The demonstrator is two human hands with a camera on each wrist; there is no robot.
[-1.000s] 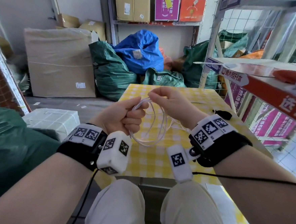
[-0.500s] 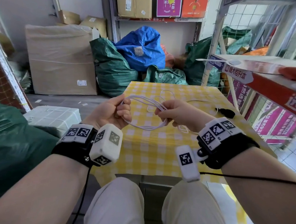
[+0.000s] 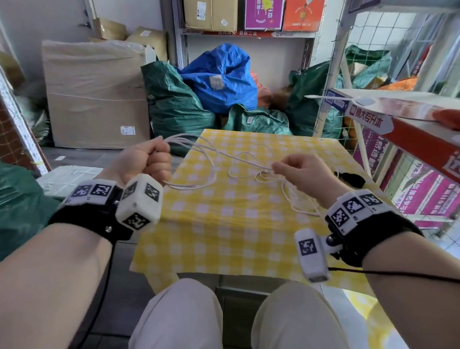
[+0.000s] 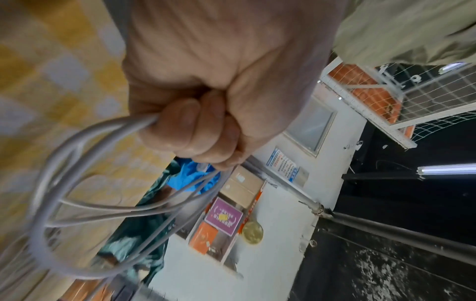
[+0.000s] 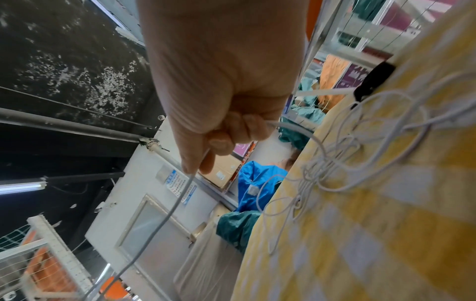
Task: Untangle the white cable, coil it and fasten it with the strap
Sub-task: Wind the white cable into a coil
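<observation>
My left hand (image 3: 149, 159) is a fist round several loops of the white cable (image 3: 202, 169), held off the left edge of the yellow checked table (image 3: 233, 229). In the left wrist view the loops (image 4: 77, 199) hang out of the fist (image 4: 195, 130). A strand runs taut from there to my right hand (image 3: 291, 170), which pinches it between thumb and forefinger (image 5: 203, 158) above the table. More cable lies tangled on the cloth (image 5: 335, 163) under the right hand. The black strap (image 3: 352, 179) lies near the table's right edge, beyond my right hand.
A red and white wire shelf rack (image 3: 417, 127) stands close on the right. Green and blue sacks (image 3: 219, 78) and a large cardboard box (image 3: 95, 94) sit behind the table. A white crate (image 3: 68, 176) is on the floor at the left. My knees (image 3: 186, 321) are under the table's near edge.
My hands have moved apart: the left went out past the table's left edge with the loops, the right moved right, and the strand between them has drawn out straight.
</observation>
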